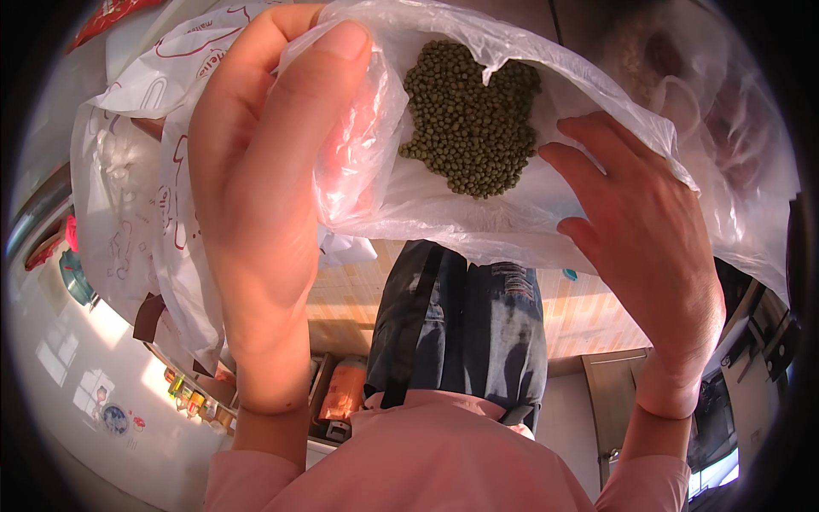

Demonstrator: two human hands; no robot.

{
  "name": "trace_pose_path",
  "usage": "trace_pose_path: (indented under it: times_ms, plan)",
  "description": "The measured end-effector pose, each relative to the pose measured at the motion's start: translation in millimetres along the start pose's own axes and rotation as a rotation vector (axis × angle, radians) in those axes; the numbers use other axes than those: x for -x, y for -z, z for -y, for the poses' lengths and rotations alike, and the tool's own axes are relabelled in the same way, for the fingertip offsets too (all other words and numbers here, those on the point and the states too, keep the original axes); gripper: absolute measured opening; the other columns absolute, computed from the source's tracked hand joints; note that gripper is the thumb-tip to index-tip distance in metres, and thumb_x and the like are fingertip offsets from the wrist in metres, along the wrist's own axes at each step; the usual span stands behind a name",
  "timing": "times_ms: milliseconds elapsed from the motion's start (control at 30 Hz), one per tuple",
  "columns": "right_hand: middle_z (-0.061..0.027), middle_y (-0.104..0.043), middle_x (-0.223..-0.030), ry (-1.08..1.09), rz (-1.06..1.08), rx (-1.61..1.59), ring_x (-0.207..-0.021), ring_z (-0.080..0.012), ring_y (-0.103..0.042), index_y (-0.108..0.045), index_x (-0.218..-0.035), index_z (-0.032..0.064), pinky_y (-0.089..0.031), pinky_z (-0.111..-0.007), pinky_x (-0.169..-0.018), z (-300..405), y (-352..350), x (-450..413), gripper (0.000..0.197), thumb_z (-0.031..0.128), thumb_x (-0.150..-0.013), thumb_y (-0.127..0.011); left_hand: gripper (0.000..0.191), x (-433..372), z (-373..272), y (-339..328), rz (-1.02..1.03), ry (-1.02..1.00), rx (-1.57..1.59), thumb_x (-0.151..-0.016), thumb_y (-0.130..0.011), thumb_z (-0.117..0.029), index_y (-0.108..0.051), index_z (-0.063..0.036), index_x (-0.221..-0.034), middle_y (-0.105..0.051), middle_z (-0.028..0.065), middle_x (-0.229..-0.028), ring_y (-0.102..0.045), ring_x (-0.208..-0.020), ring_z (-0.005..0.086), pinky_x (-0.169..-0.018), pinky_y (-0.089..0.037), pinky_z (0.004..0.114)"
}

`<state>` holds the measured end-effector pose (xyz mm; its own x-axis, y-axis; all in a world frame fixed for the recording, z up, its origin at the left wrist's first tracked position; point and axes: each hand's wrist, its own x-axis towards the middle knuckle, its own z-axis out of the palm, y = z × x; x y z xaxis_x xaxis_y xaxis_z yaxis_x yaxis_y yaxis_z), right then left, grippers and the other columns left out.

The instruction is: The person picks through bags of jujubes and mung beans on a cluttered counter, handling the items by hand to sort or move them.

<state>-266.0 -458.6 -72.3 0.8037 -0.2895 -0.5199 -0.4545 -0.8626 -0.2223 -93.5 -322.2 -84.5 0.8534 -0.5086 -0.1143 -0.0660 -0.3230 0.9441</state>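
Note:
A pile of small green mung beans (470,121) lies inside a translucent plastic bag (435,221) with its mouth spread wide. My left hand (256,147) pinches the bag's left rim between thumb and fingers, and the gathered plastic there has a reddish tint. Inside the right part of the mouth is my right hand (640,192), its fingers spread and curved toward the beans. Those fingertips are just short of the pile and hold nothing. The bag's far right rim drapes over the back of this hand. The lower part of the bag is hidden.
White printed plastic bags (128,192) bulge at my left. More clear plastic (729,121) with dark reddish contents is at the right. Below are my legs in jeans (454,320), an orange package (345,387) in an open drawer, and a cabinet door (608,397).

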Motion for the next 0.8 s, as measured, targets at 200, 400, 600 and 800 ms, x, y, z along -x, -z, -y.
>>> trace_pose_path:
  times_ms: [200,400,600,800]
  plan:
    - [-0.0052,-0.057,-0.116,0.017,-0.023,0.011,-0.099,-0.0271,-0.058,-0.058,-0.109,0.007,-0.05,-0.036,-0.081,-4,-2,-2,0.049,0.003,-0.063,-0.074,0.027,5,-8,-6,0.129,-0.005,-0.097,-0.086,-0.057,-0.021,-0.059,0.0023,-0.1,-0.06,0.0022,-0.084,-0.053,-0.078,0.0064,-0.073,-0.039,0.018]
    - [-0.005,-0.057,-0.115,0.027,-0.023,0.025,-0.097,-0.0271,-0.059,-0.058,-0.109,0.0065,-0.049,-0.036,-0.08,-3,-4,-4,0.047,0.004,-0.064,-0.073,0.022,14,-12,0,0.176,0.009,-0.166,-0.086,-0.057,-0.02,-0.059,0.0009,-0.091,-0.059,0.001,-0.078,-0.05,-0.071,0.0043,-0.066,-0.036,0.016]
    - [-0.0044,-0.058,-0.113,0.047,-0.059,0.026,-0.096,-0.0267,-0.059,-0.058,-0.109,0.0062,-0.05,-0.036,-0.079,-2,-5,-6,0.045,0.005,-0.066,-0.073,0.02,16,-14,0,0.19,0.023,-0.144,-0.086,-0.057,-0.02,-0.058,-0.0001,-0.087,-0.058,0.0003,-0.076,-0.047,-0.069,0.0038,-0.065,-0.034,0.016]
    - [-0.0051,-0.059,-0.111,0.046,-0.072,0.022,-0.094,-0.0271,-0.06,-0.059,-0.108,0.0057,-0.05,-0.036,-0.079,0,-5,-7,0.043,0.005,-0.067,-0.072,0.019,14,-12,-1,0.17,0.022,-0.138,-0.085,-0.057,-0.019,-0.059,-0.0001,-0.087,-0.056,-0.0003,-0.075,-0.048,-0.07,0.0045,-0.066,-0.034,0.016]
